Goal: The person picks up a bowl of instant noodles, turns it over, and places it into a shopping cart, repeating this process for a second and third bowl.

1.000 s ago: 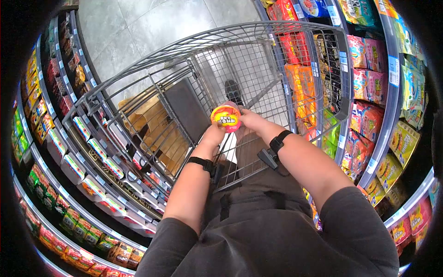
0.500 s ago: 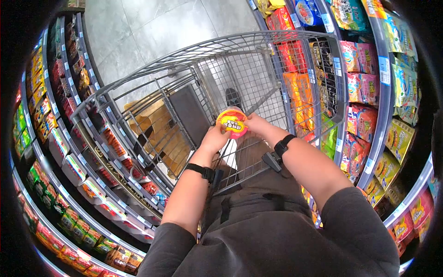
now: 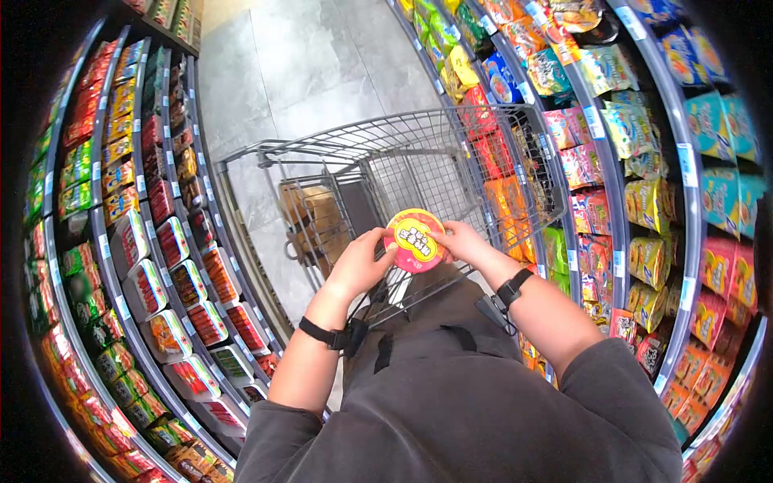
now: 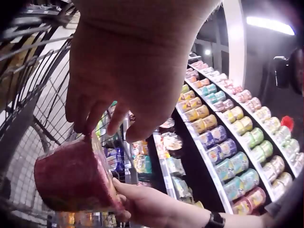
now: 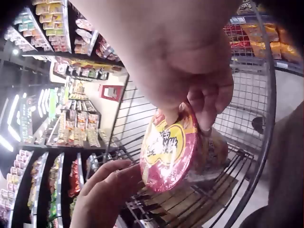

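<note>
An instant noodle cup (image 3: 416, 241) with a red lid and yellow label is held between both hands over the shopping cart. My left hand (image 3: 358, 262) grips the rim on the left, thumb along the lid's edge. My right hand (image 3: 467, 244) pinches the opposite side. In the left wrist view the cup (image 4: 73, 175) is tilted, its reddish side facing the camera. The right wrist view shows its printed lid (image 5: 168, 152) with the right thumb on it and the left fingers (image 5: 114, 178) at the lower edge.
A wire shopping cart (image 3: 515, 113) stands in front, with a brown cardboard-coloured item (image 3: 310, 225) at its left side. Shelves of bagged noodles (image 3: 644, 209) line the right; shelves of packaged food (image 3: 169, 330) line the left. Grey tiled floor (image 3: 298, 72) runs ahead.
The head view has swung, so the cart sits lower and more shelving shows on the right. The noodle cup now appears larger and nearer. Both hands keep hold of it.
</note>
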Motion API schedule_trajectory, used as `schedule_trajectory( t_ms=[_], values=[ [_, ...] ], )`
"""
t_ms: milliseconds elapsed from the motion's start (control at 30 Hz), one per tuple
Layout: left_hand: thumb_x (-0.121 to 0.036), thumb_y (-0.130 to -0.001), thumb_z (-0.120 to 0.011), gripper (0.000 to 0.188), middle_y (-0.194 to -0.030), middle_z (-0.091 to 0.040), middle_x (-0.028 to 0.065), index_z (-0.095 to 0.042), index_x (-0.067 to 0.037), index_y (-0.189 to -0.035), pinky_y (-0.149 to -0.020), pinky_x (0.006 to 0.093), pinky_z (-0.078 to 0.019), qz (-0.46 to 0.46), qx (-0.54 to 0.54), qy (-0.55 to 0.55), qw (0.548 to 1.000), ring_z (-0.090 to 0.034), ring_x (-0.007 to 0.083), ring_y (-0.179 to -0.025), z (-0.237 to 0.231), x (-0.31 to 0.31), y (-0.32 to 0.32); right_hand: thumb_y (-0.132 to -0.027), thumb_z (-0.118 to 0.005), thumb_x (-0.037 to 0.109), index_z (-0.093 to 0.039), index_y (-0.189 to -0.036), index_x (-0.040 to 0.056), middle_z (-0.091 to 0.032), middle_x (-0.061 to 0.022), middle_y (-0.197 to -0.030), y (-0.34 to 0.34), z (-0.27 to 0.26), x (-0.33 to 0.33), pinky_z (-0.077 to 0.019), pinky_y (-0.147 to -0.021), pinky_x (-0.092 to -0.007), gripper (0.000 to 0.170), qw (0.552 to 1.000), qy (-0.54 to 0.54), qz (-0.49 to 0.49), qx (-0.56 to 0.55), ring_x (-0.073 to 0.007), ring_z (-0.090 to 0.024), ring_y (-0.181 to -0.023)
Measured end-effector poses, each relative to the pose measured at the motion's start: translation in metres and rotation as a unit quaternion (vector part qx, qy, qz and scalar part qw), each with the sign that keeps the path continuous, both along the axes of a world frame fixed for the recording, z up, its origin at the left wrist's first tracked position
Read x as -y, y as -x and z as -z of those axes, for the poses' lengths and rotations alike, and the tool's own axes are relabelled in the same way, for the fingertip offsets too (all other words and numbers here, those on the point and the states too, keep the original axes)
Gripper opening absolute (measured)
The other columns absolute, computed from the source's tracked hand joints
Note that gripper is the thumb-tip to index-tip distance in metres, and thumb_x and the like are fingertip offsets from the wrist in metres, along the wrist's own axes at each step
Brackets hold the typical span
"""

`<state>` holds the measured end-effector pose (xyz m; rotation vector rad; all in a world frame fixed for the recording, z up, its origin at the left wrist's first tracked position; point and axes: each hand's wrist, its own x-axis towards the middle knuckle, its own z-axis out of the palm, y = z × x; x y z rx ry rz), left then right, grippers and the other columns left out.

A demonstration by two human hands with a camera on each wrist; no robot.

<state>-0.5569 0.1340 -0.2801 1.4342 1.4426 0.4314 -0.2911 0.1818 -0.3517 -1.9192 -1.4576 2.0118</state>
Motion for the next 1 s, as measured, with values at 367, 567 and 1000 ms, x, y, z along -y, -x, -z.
schedule_trajectory(
  t_ms=[367,567,1000],
  values=[
    [-0.016,-0.087,-0.079,0.083,-0.156,-0.049,0.0221,-0.037,-0.001,-0.158,-0.121,0.0415,-0.0362,0.096,0.128,-0.187,0.969,-0.046,0.0322,-0.146,-0.145,0.092,0.026,-0.107,-0.059,0.034,-0.069,-0.104,0.0046,-0.068,0.0023,-0.077,-0.009,-0.173,0.101,-0.0440,-0.054,-0.0227,0.031,0.961,-0.041,0.168,-0.217,-0.0051,-0.056,-0.060],
    [-0.015,-0.081,-0.084,0.106,-0.168,-0.028,0.0240,-0.021,0.000,-0.164,-0.126,0.0426,-0.0263,0.191,0.120,-0.307,0.925,-0.028,0.0358,-0.156,-0.185,0.116,0.005,-0.107,-0.059,0.034,-0.069,-0.096,0.0061,-0.068,0.0007,-0.077,-0.017,-0.254,0.179,-0.0434,-0.055,-0.0215,0.031,0.911,-0.019,0.292,-0.290,-0.0061,-0.057,-0.059],
    [-0.023,-0.092,-0.076,0.103,-0.159,-0.037,0.0269,-0.008,0.006,-0.164,-0.118,0.0409,-0.0370,0.263,0.224,-0.193,0.918,-0.042,0.0320,-0.147,-0.231,0.119,-0.088,-0.108,-0.054,0.044,-0.061,-0.135,-0.0003,-0.065,-0.0123,-0.131,-0.107,-0.313,0.292,-0.0515,-0.096,-0.0361,0.052,0.904,-0.200,0.245,-0.288,-0.0196,-0.063,-0.117]
  ],
)
